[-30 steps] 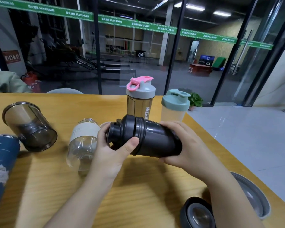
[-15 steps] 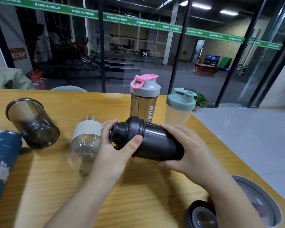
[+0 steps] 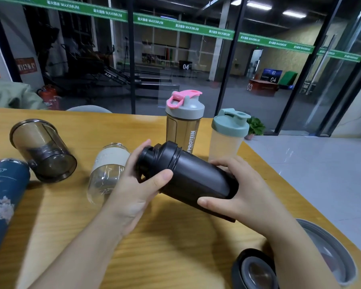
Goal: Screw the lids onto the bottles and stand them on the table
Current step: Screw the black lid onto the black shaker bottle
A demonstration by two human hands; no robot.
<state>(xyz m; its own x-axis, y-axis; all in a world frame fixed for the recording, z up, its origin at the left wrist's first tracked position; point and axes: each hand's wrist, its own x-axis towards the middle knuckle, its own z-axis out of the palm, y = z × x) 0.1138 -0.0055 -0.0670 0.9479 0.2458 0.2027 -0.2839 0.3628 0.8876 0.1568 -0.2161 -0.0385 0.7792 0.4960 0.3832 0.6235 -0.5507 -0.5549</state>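
Note:
I hold a black shaker bottle tilted above the wooden table, its lid end raised to the left. My left hand grips the black lid, thumb across its side. My right hand grips the bottle's base end. Behind it stand two capped shakers: a smoky one with a grey and pink lid and a pale one with a mint-green lid. Lying lidless on the left are a clear glass bottle with a white sleeve, a smoky dark cup and a blue patterned flask.
A loose black lid lies at the near right, partly behind my right forearm. A grey round lid sits at the table's right corner. The table's right edge runs diagonally beside the white floor. Glass walls stand behind the table.
The black bottle has tipped so its lid end sits higher. My right hand has shifted down round the base, and my left hand has turned on the lid.

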